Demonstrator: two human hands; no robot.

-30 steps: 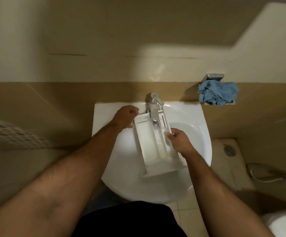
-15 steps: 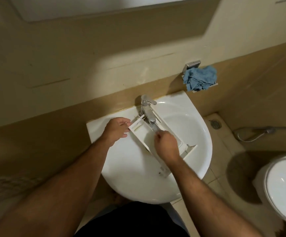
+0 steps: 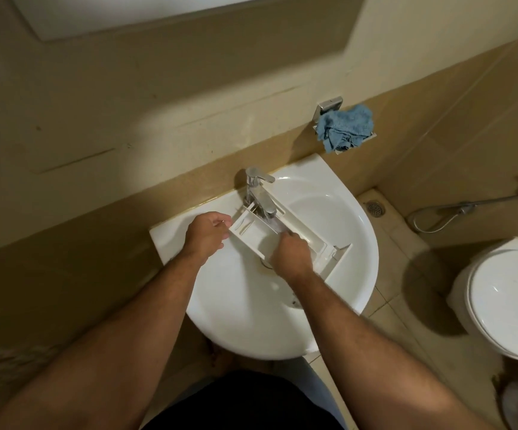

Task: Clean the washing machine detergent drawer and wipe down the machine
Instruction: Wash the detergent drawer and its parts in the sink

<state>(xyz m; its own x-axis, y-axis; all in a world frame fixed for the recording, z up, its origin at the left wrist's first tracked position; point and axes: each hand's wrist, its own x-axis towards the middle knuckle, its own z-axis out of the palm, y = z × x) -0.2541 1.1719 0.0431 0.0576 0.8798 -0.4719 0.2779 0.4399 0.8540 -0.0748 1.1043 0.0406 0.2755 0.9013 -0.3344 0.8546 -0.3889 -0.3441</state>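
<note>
A person stands at a white corner sink (image 3: 338, 305), rinsing a washing machine's detergent drawer (image 3: 253, 235) under the tap (image 3: 259, 193). The drawer lies slantwise across the basin, its back end tucked beneath the spout and its front panel toward the basin's right rim. The left hand (image 3: 206, 235) grips the drawer's back corner, just left of the tap, fingers curled round the edge. The right hand (image 3: 288, 254) reaches into the drawer's middle compartments, fingers bent down against the plastic; whether it pinches anything or only rubs cannot be told from above.

Compared with a second ago, the drawer has swung from lying nearly straight toward the person to its present slant, and the right hand has moved from the drawer's outer wall to its inside. The left hand has stayed on the back corner throughout. The view has also tilted and panned, bringing a toilet (image 3: 505, 296) into sight, well right of the sink.

That shift suggests the scrubbing of the compartments is under way, an early stage of the job; the machine itself is nowhere in view and its wipe-down has yet to come. A crumpled blue cloth (image 3: 344, 127) sits on a wall holder above and right of the tap, untouched.
</note>
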